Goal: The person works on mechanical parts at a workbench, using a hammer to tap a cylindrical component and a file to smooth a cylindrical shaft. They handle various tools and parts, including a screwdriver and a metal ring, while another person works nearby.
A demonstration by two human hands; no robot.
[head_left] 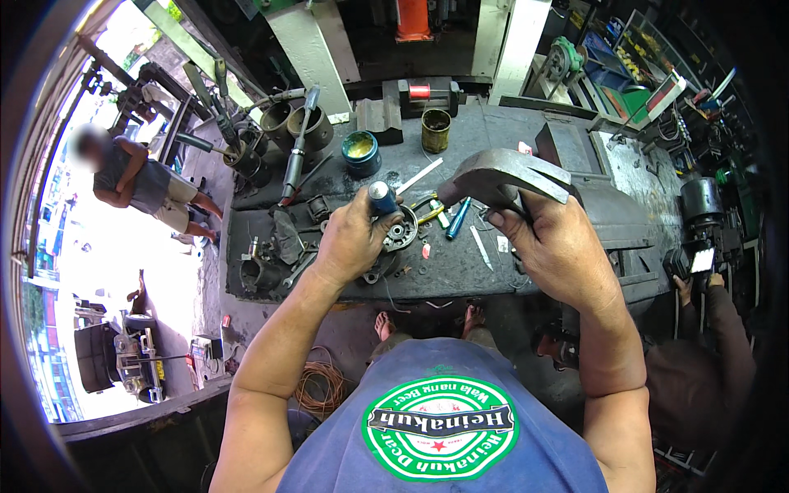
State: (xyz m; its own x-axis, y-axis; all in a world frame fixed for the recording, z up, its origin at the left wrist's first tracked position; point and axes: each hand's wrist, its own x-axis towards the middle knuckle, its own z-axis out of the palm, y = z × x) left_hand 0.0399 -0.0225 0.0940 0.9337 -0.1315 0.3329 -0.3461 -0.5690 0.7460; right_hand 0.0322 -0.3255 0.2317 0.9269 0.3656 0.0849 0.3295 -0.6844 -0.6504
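My left hand (349, 234) is closed around a short blue cylinder (380, 197) with a pale metal top, held upright over a round metal housing (401, 234) with a bearing inside, near the bench's front. My right hand (546, 242) grips a claw hammer (501, 172), its head raised just right of the cylinder and its handle hidden by the hand. Between my hands lie yellow-handled pliers (429, 212), a blue pen-like tool (457, 222) and a thin pale blade (482, 248).
The grey bench (316, 292) holds a blue tin (362, 154), a yellowish can (436, 131), pipe pieces (300, 127), wrenches and scattered parts. A standing person (144, 181) is at the left. Another person (703, 353) works at the lower right. A coiled orange cable (320, 386) lies below.
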